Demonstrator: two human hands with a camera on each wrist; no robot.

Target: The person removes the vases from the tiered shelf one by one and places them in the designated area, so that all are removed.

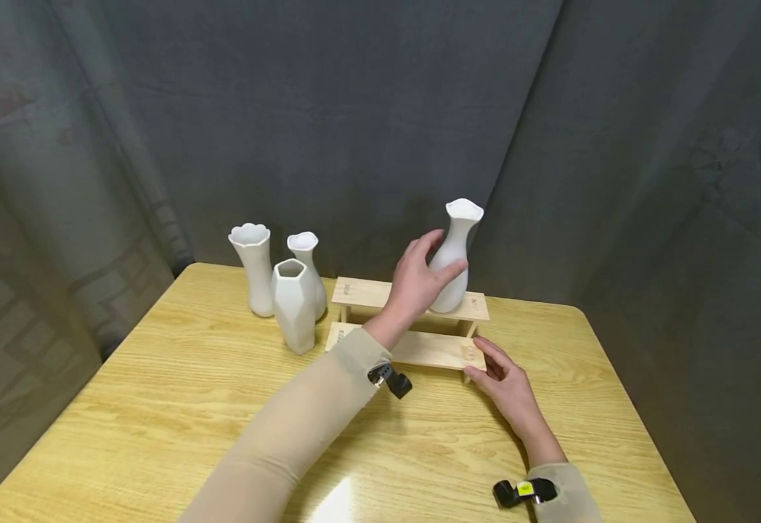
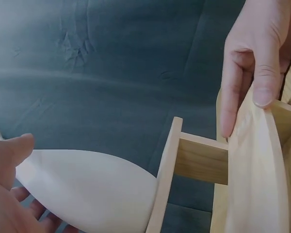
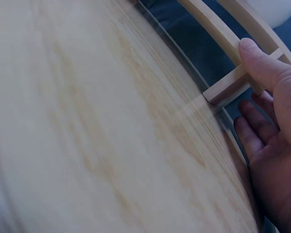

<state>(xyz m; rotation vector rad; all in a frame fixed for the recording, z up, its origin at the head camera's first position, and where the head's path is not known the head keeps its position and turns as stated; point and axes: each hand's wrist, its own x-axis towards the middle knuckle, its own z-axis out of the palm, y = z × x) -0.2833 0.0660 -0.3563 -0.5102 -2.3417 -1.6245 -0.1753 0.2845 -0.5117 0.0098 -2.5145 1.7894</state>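
A white vase with a wavy rim (image 1: 451,280) stands upright at the right end of the upper tier of a small two-step wooden stand (image 1: 433,349). My left hand (image 1: 414,280) holds this vase around its body, thumb in front and fingers behind; the left wrist view shows the vase's rounded lower body (image 2: 94,187) against the upper board. At the right end of the lower tier, my right hand (image 1: 507,385) grips the board, thumb at its front edge and a finger at its far side. In the right wrist view, the other fingers (image 3: 254,126) hang loosely beside the stand's leg.
Left of the stand, three more white vases stand on the wooden table (image 1: 158,407): a scalloped-rim one (image 1: 253,272), a faceted one (image 1: 294,309) and a wavy-rim one (image 1: 315,276) partly hidden behind it. A grey curtain (image 1: 328,131) hangs behind the table.
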